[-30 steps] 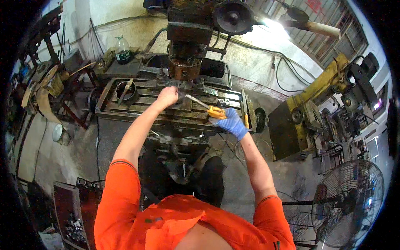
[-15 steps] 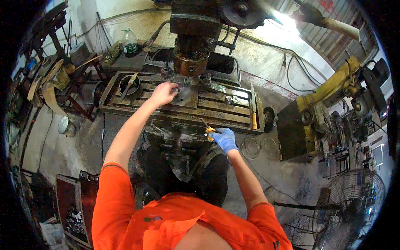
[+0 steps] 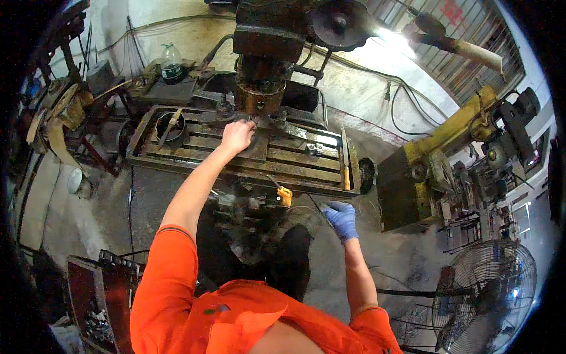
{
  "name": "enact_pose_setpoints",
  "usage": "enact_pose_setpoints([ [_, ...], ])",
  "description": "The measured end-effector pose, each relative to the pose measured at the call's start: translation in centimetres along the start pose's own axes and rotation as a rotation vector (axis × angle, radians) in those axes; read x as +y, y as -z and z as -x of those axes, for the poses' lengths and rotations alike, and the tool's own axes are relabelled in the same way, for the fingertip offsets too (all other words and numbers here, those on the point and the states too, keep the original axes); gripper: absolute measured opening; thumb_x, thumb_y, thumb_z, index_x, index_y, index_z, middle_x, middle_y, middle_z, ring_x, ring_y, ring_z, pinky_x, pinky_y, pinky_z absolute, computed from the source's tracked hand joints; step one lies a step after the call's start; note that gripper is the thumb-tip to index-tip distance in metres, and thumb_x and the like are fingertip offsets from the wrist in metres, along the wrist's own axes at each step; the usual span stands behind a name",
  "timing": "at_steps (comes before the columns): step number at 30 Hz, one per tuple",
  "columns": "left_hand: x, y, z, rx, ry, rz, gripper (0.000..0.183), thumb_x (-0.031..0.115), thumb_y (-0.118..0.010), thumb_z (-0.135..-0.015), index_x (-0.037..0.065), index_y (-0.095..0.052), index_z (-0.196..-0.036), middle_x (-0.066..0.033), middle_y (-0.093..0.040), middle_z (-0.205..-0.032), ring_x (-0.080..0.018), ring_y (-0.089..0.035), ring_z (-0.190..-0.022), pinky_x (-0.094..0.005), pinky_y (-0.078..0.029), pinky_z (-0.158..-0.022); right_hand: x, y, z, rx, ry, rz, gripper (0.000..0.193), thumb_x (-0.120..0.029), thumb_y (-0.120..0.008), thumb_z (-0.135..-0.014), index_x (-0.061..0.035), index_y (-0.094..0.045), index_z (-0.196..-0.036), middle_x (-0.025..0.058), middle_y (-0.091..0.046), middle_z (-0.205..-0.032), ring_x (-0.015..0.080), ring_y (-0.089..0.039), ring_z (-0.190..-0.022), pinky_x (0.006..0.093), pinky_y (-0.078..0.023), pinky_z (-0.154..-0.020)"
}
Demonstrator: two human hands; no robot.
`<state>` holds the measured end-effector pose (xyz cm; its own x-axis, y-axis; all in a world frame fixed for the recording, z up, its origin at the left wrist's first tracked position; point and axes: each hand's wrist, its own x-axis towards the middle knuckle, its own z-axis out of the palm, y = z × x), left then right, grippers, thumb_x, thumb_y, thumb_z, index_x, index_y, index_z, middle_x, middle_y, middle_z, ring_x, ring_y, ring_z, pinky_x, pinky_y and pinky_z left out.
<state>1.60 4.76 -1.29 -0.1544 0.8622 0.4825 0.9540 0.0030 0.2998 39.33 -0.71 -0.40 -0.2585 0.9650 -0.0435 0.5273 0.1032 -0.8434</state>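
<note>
My bare left hand (image 3: 238, 136) reaches over the slotted machine table (image 3: 206, 158), its fingers pinched together just below the round cutter head (image 3: 260, 97). Whatever is between those fingertips is too small to make out. My right hand (image 3: 340, 220), in a blue glove, is right of the table's front edge with its fingers curled. A thin dark line, rod or hose, runs past its fingertips; I cannot tell which. Apart from that hand, a yellow air blow gun (image 3: 284, 196) with a thin metal nozzle is at the table's front edge.
A black pot (image 3: 171, 131) with a brush across it stands on the table's left. Small metal blocks (image 3: 313, 149) and a yellow-handled file (image 3: 346, 171) lie to the right. A yellow machine (image 3: 417, 159) and a caged fan (image 3: 486, 289) stand farther right.
My right hand has let go of the yellow air blow gun and moved right and down. My left hand stays under the cutter head, its fingers slightly closer to it. The view has shifted a little.
</note>
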Motion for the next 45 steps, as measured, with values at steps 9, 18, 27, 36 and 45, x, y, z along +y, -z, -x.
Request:
enact_pose_setpoints([
  [9,-0.1,-0.5,-0.1,0.056,0.098,0.026,0.020,0.020,-0.061,-0.074,0.010,-0.060,-0.091,-0.0148,-0.061,-0.080,-0.0324,-0.060,-0.073,-0.0435,-0.048,-0.063,-5.4,6.4,-1.2,0.129,0.248,0.003,0.024,-0.015,-0.069,-0.072,0.0023,-0.066,-0.088,0.0049,-0.065,-0.075,0.0090,-0.056,-0.065,0.0240,-0.045,-0.060],
  [18,-0.3,0.6,-1.0,-0.024,0.324,0.090,0.032,0.023,-0.065,-0.071,0.009,-0.060,-0.100,-0.0168,-0.063,-0.084,-0.0323,-0.060,-0.080,-0.0424,-0.049,-0.069,-25.7,17.3,-4.1,0.552,0.912,-0.280,0.035,-0.014,-0.056,-0.081,0.0020,-0.055,-0.112,0.0125,-0.059,-0.106,0.0211,-0.054,-0.100,0.0342,-0.042,-0.090],
  [27,-1.7,0.4,-1.4,-0.056,0.388,0.128,0.036,0.025,-0.069,-0.068,0.009,-0.062,-0.100,-0.0161,-0.063,-0.086,-0.0310,-0.060,-0.083,-0.0410,-0.049,-0.071,-29.9,17.6,-3.0,0.430,1.165,-0.478,0.031,-0.029,-0.047,-0.086,-0.0001,-0.053,-0.094,0.0151,-0.056,-0.096,0.0263,-0.053,-0.100,0.0420,-0.037,-0.092],
  [36,-0.8,0.1,-1.7,-0.035,0.387,0.173,0.033,0.027,-0.070,-0.066,0.007,-0.065,-0.091,-0.0163,-0.062,-0.079,-0.0316,-0.060,-0.079,-0.0404,-0.049,-0.070,-21.6,11.5,-1.8,0.614,1.300,-0.295,0.028,-0.023,-0.045,-0.084,0.0019,-0.051,-0.074,0.0183,-0.060,-0.087,0.0266,-0.056,-0.086,0.0372,-0.040,-0.085],
  [45,-1.0,0.0,-1.7,-0.021,0.402,0.140,0.028,0.024,-0.069,-0.067,0.008,-0.065,-0.089,-0.0171,-0.063,-0.080,-0.0327,-0.060,-0.078,-0.0411,-0.049,-0.069,-20.1,10.3,-1.9,0.653,1.184,-0.350,0.037,-0.030,-0.047,-0.085,0.0051,-0.058,-0.087,0.0148,-0.060,-0.083,0.0310,-0.056,-0.093,0.0423,-0.039,-0.087],
])
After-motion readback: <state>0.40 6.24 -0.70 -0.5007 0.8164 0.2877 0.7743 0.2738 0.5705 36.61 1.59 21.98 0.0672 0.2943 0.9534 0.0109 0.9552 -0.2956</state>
